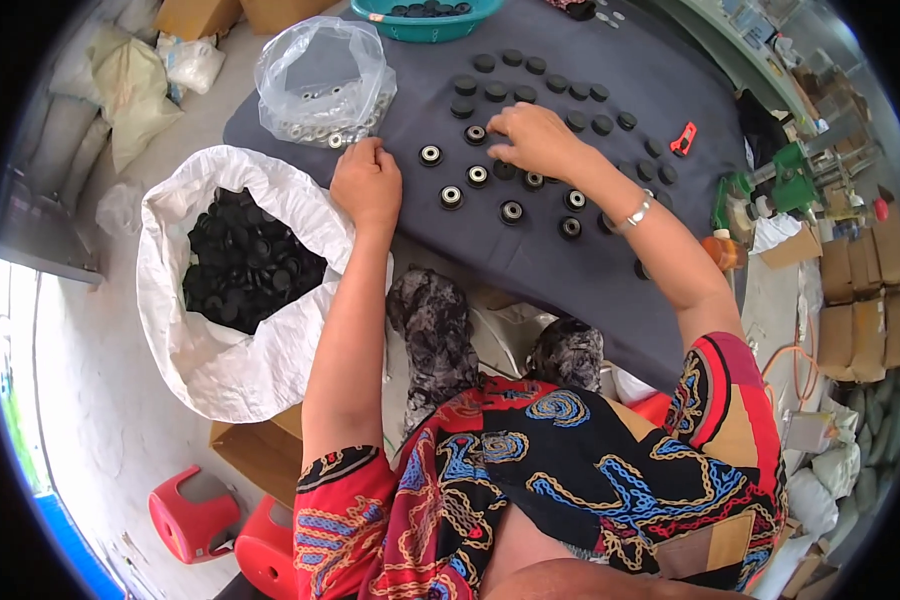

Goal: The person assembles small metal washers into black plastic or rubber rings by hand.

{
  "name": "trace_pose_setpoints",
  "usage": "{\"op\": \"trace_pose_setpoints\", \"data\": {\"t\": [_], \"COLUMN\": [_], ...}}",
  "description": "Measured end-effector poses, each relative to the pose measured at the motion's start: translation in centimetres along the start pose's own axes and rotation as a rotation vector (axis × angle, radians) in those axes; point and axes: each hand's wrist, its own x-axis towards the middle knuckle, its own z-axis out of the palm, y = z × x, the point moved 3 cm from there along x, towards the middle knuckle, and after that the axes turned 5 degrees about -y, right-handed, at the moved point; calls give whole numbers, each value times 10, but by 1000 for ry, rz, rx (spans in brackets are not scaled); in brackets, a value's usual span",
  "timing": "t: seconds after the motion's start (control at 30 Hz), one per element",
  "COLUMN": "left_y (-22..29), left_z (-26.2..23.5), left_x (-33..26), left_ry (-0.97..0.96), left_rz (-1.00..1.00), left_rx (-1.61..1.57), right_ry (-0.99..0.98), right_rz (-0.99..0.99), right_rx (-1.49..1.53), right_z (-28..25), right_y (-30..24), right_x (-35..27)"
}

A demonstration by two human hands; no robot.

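Observation:
My left hand (367, 186) is closed at the table edge, beside a clear plastic bag (322, 62) of small metal bearings (345, 108). Its curled fingertips hide whatever they may hold. Over the table's middle, my right hand (538, 140) has thumb and fingers apart, with no object visible between them. Just left of its fingertips lies a black round wheel (475, 134) with a metal bearing in its centre. Several more such wheels (451, 197) stand around and below that hand. Plain black discs (495, 91) are scattered beyond it, and some are partly hidden under the hand.
A white sack (175, 360) full of black discs (255, 255) stands left of the table (590, 290). At the far edge sits a teal basin (440, 26) with more discs. A red-orange tool (683, 139) lies on the right. Red stools (192, 515) stand at lower left.

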Motion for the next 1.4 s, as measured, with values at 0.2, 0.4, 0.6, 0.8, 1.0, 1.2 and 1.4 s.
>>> {"op": "trace_pose_setpoints", "data": {"t": [0.2, 0.4, 0.6, 0.8, 1.0, 1.2, 1.4], "left_y": [5, -1, 5, 1, 4, 12, -6], "left_z": [0, 1, 1, -5, 0, 6, -13], "left_x": [2, -1, -2, 0, -2, 4, 0], "left_ry": [-4, 9, -11, 10, 6, -7, -79], "left_rz": [-1, 6, -3, -9, -1, -13, -65], "left_rx": [-1, 10, 0, -7, -25, -26, 9], "right_ry": [-76, 134, 294, 141, -4, 64, 123], "right_rz": [-62, -66, 161, 107, 15, -22, -280], "right_rx": [-134, 56, 645, 185, -6, 282, 194], "right_z": [4, 8, 14, 15, 13, 8, 20], "right_y": [-12, 1, 35, 44, 44, 27, 6], "right_x": [-23, -19, -1, 0, 11, 14, 43]}}
